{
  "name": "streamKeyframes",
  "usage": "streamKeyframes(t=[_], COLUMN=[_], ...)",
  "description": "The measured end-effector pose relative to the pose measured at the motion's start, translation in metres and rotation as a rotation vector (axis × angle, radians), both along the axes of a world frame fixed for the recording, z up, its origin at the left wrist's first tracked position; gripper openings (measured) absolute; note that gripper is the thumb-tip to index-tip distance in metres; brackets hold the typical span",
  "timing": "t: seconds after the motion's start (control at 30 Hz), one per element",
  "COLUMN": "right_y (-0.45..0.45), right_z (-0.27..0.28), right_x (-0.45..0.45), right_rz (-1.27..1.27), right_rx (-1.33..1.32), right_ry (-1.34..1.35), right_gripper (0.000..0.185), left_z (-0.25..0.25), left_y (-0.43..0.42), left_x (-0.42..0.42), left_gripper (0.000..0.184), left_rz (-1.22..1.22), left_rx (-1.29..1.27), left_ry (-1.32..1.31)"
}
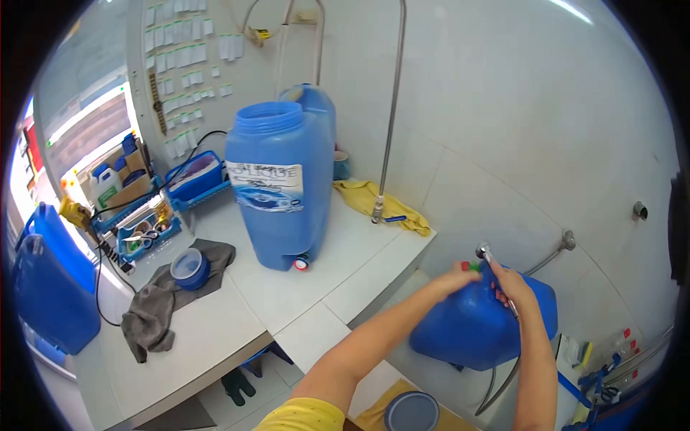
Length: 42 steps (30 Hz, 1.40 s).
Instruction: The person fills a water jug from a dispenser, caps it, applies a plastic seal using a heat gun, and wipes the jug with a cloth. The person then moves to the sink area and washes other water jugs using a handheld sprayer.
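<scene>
A large blue plastic water container (460, 327) lies tilted low beside the wall at right, in front of both my arms. My left hand (456, 279) is closed at its upper end, where a small red and green piece (471, 266), perhaps a tap, shows by my fingertips. My right hand (514, 286) wraps round a chrome hand sprayer (486, 253) over the same end, its head pointing toward the wall. From the sprayer a flexible hose (512, 375) hangs down past the container. The container's opening is hidden, and I cannot make out any water.
On the white tiled counter (287, 302) stands a tall light-blue container (277, 179) with a tap. A grey cloth (154, 316), blue tub (190, 270) and yellow cloth (359, 194) lie around it. A metal pipe with a blue-handled valve (388, 218) rises at the counter's right end.
</scene>
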State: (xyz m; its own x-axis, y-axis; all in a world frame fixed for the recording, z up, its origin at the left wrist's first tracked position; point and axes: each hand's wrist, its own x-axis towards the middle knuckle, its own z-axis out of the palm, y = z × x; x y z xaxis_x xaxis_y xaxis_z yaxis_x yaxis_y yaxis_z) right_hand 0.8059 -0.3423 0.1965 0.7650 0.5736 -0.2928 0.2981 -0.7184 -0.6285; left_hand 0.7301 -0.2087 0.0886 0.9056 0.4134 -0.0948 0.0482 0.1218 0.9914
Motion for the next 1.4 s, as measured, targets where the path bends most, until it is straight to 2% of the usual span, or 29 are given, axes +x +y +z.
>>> streamKeyframes(t=[0.03,0.13,0.27,0.37,0.4,0.43,0.47,0.5,0.57,0.63,0.7,0.73,0.8,0.83,0.87,0.93,1.03,1.17,1.27,1.3,1.37,1.4], right_y=[0.001,0.004,0.002,-0.014,-0.024,-0.038,-0.054,-0.071,-0.112,-0.161,-0.212,-0.236,-0.265,-0.269,-0.269,-0.249,-0.220,-0.253,-0.331,-0.361,-0.423,-0.451], right_z=[-0.001,0.003,0.010,0.018,0.015,0.013,0.012,0.011,0.008,0.002,-0.006,-0.012,-0.026,-0.026,-0.023,-0.018,-0.003,-0.021,-0.055,-0.062,-0.081,-0.069], right_x=[0.003,0.005,-0.008,-0.032,-0.035,-0.036,-0.037,-0.038,-0.030,-0.011,0.013,0.026,0.040,0.040,0.036,0.022,-0.008,0.002,0.030,0.039,0.056,0.058], right_rz=[-0.009,0.046,0.056,0.059,0.061,0.056,0.013,0.005,-0.037,-0.187,-0.284,-0.357,-0.382,-0.381,-0.381,-0.345,-0.234,-0.200,-0.344,-0.450,-0.638,-0.732], right_rx=[-0.004,-0.037,-0.074,0.008,0.031,0.053,0.044,0.074,0.103,0.202,0.212,0.220,0.292,0.310,0.328,0.324,0.333,0.383,0.446,0.394,0.531,0.587], right_ry=[0.001,-0.051,-0.048,-0.024,-0.014,-0.003,0.001,0.007,0.015,0.058,0.083,0.109,0.115,0.111,0.106,0.105,0.143,0.133,0.224,0.297,0.167,0.143], right_gripper=[0.067,0.067,0.068,0.069,0.069,0.069,0.069,0.068,0.067,0.065,0.064,0.063,0.067,0.066,0.065,0.063,0.064,0.060,0.063,0.061,0.060,0.061], left_z=[-0.002,-0.004,-0.012,-0.050,-0.020,-0.031,-0.052,-0.044,-0.020,-0.005,-0.007,0.009,0.056,0.054,0.055,0.059,0.064,0.063,0.068,0.064,0.065,0.067], left_y=[-0.007,-0.016,-0.010,0.008,0.002,0.012,0.017,0.018,0.009,0.003,0.012,0.001,-0.032,-0.041,-0.060,-0.108,-0.168,-0.165,-0.155,-0.152,-0.152,-0.146], left_x=[0.001,0.008,0.031,0.071,0.043,0.064,0.076,0.067,0.042,0.029,0.033,0.028,0.011,0.023,0.034,0.060,0.065,0.066,0.054,0.054,0.058,0.056], left_gripper=[0.083,0.082,0.089,0.088,0.083,0.080,0.082,0.086,0.090,0.089,0.072,0.072,0.055,0.047,0.047,0.055,0.061,0.068,0.070,0.071,0.069,0.067], left_rz=[-0.006,0.114,0.182,0.120,0.045,0.057,0.065,-0.010,0.087,0.110,0.161,0.145,0.225,0.210,0.194,-0.073,-0.021,-0.043,-0.078,-0.081,-0.101,-0.085], left_rx=[0.043,-0.020,0.058,0.124,0.078,0.243,0.068,0.058,0.146,0.210,0.581,0.584,1.096,1.240,1.243,1.442,1.473,1.491,1.474,1.476,1.475,1.474], left_ry=[-0.045,-0.041,-0.002,-0.048,-0.143,-0.141,-0.021,-0.062,0.044,-0.064,0.031,0.027,0.260,0.194,0.186,0.113,0.215,0.231,0.169,0.116,0.068,0.052])
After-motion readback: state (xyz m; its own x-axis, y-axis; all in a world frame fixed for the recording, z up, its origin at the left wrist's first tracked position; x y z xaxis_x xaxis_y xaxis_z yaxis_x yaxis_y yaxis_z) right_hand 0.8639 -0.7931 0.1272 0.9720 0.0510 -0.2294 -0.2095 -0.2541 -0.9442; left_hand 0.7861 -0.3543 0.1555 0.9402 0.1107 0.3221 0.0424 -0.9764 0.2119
